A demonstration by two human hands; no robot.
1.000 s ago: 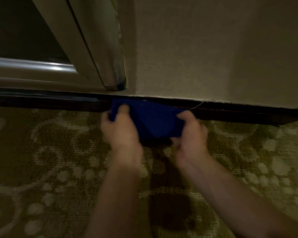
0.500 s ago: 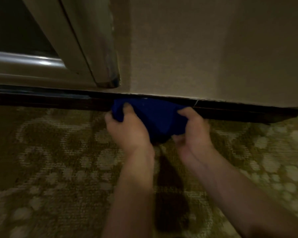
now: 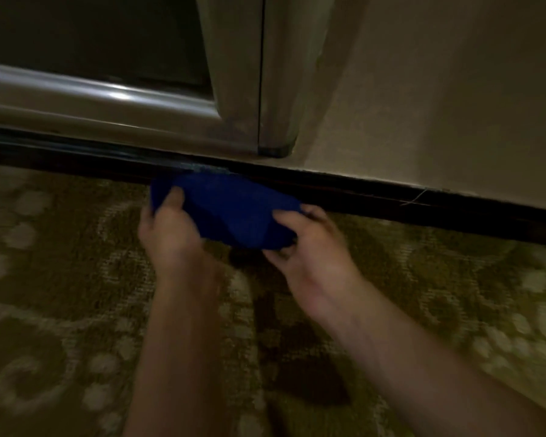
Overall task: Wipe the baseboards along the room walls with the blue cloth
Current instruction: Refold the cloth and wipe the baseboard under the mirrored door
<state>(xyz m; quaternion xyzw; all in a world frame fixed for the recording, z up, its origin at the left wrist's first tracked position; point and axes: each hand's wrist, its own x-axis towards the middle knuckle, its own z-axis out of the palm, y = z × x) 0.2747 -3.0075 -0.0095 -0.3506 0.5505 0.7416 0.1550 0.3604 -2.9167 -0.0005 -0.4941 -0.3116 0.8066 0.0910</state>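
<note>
Cloth (image 3: 230, 209) now left along baseboard (image 3: 423, 212)

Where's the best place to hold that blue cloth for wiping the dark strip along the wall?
Probably by its two ends, coming from the carpet side. The blue cloth lies stretched along the baseboard, and the left hand and right hand each grip an end, leaving its top edge against the board.

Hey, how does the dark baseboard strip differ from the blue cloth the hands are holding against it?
The dark baseboard strip is long, straight and nearly black, running along the foot of the beige wall; the blue cloth is short, bunched and vivid blue. The baseboard is fixed in place, while the cloth is gripped at its ends by the left hand and right hand. Both sit just above the patterned carpet.
</note>
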